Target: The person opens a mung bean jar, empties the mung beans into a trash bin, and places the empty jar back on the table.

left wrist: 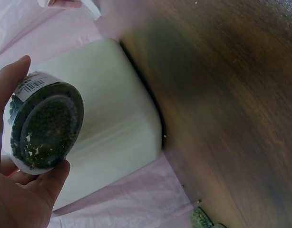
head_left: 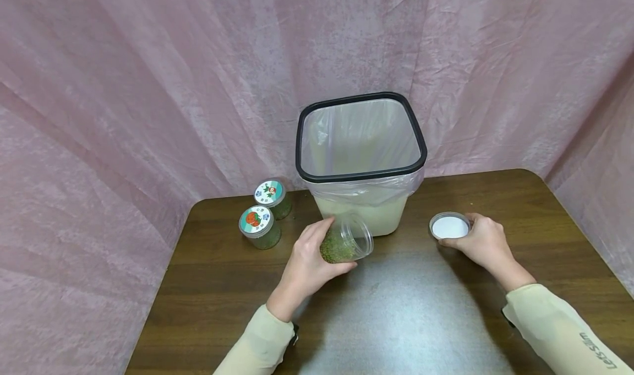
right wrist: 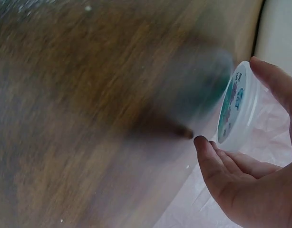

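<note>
My left hand [head_left: 307, 259] grips an uncapped clear plastic jar [head_left: 349, 240] of green beans, tipped on its side with its mouth turned to the right. In the left wrist view the jar's base [left wrist: 50, 126] faces the camera, and a barcode label [left wrist: 35, 84] shows on its side. Over to the right, my right hand [head_left: 482, 243] pinches a round lid [head_left: 449, 226] by its edge, white inner face up. The right wrist view shows the lid's printed face [right wrist: 230, 107] turned toward the tabletop, its reflection below it.
Behind the jar stands a cream bin [head_left: 366, 210] with a clear liner bag [head_left: 361, 138] and a black rim [head_left: 361, 178]. Two lidded jars, one with a tomato label [head_left: 257, 221] and one behind it [head_left: 271, 192], stand at the left on the wooden table [head_left: 208, 287]. Pink curtains [head_left: 198, 77] hang behind.
</note>
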`<state>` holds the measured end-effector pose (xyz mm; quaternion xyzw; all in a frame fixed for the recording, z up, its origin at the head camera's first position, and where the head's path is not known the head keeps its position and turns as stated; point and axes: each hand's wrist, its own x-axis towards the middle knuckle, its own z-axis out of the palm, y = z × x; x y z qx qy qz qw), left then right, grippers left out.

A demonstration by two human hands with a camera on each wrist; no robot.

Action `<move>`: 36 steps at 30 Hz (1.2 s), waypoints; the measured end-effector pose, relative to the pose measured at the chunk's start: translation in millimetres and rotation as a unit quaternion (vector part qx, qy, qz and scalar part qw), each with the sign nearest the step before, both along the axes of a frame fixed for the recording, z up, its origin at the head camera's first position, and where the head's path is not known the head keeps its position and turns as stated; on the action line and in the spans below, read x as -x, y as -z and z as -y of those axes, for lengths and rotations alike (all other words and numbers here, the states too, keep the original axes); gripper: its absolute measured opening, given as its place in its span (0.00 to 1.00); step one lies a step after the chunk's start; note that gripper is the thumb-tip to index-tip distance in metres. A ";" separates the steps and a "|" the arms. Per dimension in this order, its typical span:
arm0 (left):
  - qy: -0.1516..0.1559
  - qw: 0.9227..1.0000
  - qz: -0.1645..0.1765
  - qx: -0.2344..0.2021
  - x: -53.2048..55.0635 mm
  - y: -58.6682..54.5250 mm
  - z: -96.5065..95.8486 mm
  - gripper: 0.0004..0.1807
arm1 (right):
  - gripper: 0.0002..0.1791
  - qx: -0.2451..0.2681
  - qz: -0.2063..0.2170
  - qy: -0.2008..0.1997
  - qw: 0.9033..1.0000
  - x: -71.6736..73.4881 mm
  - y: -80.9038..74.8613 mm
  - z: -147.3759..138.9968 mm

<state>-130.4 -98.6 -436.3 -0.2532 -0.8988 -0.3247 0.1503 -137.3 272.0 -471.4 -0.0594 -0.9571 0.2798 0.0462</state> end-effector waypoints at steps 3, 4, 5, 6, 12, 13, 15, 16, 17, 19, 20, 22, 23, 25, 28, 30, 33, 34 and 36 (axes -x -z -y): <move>-0.003 1.000 -0.006 -0.002 -0.1 -0.6 1.3 0.51 | 0.45 -0.006 0.008 -0.005 1.000 0.2 1.7 -1.3; -0.005 1.000 -0.008 -0.001 -0.2 -0.7 1.8 0.51 | 0.45 -0.008 0.010 -0.006 1.000 0.2 2.4 -1.8; -0.006 1.000 -0.009 -0.002 -0.2 -1.0 2.2 0.51 | 0.44 -0.009 0.014 -0.007 1.000 0.1 3.2 -2.2; -0.007 1.000 -0.010 -0.002 -0.2 -1.2 2.5 0.51 | 0.44 -0.011 0.018 -0.008 1.000 0.1 4.1 -2.6; -0.010 1.000 -0.008 -0.001 -1.5 -1.1 4.2 0.51 | 0.43 -0.018 0.023 -0.012 0.999 -1.4 8.6 -4.2; -0.009 1.000 -0.009 -0.003 -1.5 -1.2 4.5 0.51 | 0.43 -0.020 0.022 -0.014 0.999 -1.4 8.8 -4.1; -0.008 1.000 -0.011 -0.006 -1.4 -1.6 5.0 0.50 | 0.42 -0.024 0.021 -0.016 0.999 -0.9 8.7 -3.6; -0.008 1.000 -0.012 -0.006 -1.4 -1.8 5.4 0.50 | 0.43 -0.025 0.023 -0.018 0.999 -0.4 8.6 -3.4; -0.008 1.000 -0.014 -0.007 -1.2 -2.1 5.9 0.50 | 0.43 -0.027 0.026 -0.020 0.999 0.0 8.5 -3.2; -0.007 1.000 -0.017 -0.011 -1.3 -3.3 7.2 0.50 | 0.45 -0.030 0.033 -0.023 0.999 1.0 7.9 -2.8; -0.008 1.000 -0.019 -0.013 -1.6 -4.0 7.9 0.50 | 0.47 -0.032 0.037 -0.023 0.999 1.3 7.6 -2.7; -0.009 1.000 -0.024 -0.018 -2.7 -6.8 10.0 0.50 | 0.51 -0.033 0.048 -0.019 0.998 1.5 6.0 -2.7; -0.009 0.999 -0.027 -0.022 -3.5 -8.8 11.1 0.50 | 0.54 -0.035 0.051 -0.015 0.998 1.5 4.8 -2.7; -0.011 0.999 -0.035 -0.028 -5.5 -13.1 13.6 0.50 | 0.57 -0.038 0.055 -0.005 0.998 1.1 1.4 -2.9; -0.012 0.998 -0.047 -0.046 -9.1 -22.3 17.8 0.50 | 0.59 -0.036 0.053 0.005 0.998 1.2 -7.3 -3.5; -0.015 0.997 -0.056 -0.058 -11.7 -29.9 21.0 0.50 | 0.58 -0.030 0.047 0.008 0.998 2.0 -16.5 -3.4; -0.023 0.994 -0.070 -0.079 -14.8 -43.1 26.9 0.51 | 0.53 -0.015 0.030 0.007 0.999 4.5 -35.4 -2.8; -0.029 0.993 -0.074 -0.085 -15.7 -47.8 29.2 0.51 | 0.50 -0.007 0.024 0.007 1.000 5.4 -42.9 -2.3; -0.045 0.991 -0.085 -0.096 -17.1 -57.6 34.2 0.51 | 0.43 0.010 0.006 0.006 1.000 7.3 -58.7 -1.1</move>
